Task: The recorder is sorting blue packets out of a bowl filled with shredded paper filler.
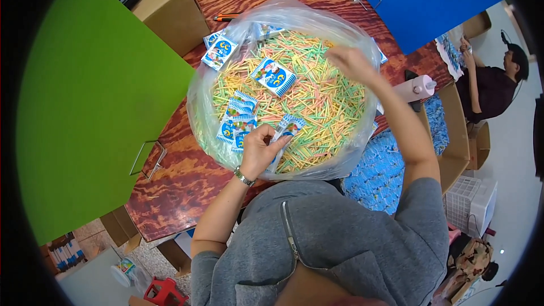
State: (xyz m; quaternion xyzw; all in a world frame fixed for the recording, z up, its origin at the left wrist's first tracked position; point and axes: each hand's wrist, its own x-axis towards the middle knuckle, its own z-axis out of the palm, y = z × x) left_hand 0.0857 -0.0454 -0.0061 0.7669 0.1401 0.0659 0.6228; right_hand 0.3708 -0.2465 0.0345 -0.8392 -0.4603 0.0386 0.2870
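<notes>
Holding a small blue and white packet between thumb and fingers, the left hand rests at the near edge of a big clear plastic bag. The bag lies open on a dark wooden table and is full of thin sticks in green, yellow and pink. The packet stands almost upright with its mouth toward the sticks, probably so that sticks can go in easily. The right hand is over the far right part of the heap, palm down. It is blurred, so I cannot tell if its fingers are closed on some sticks or only spread over them.

More packets of the same kind lie flat on the left side of the heap, near the left hand, and a few lie at the far left rim of the bag. This keeps them easy to reach.

On the left a green board stands close to the bag, and a blue board is at the far right. Between them the room is narrow. The bag's rim stands up around the heap, so the hands move mostly above it. A cardboard box stands far left on the table.
</notes>
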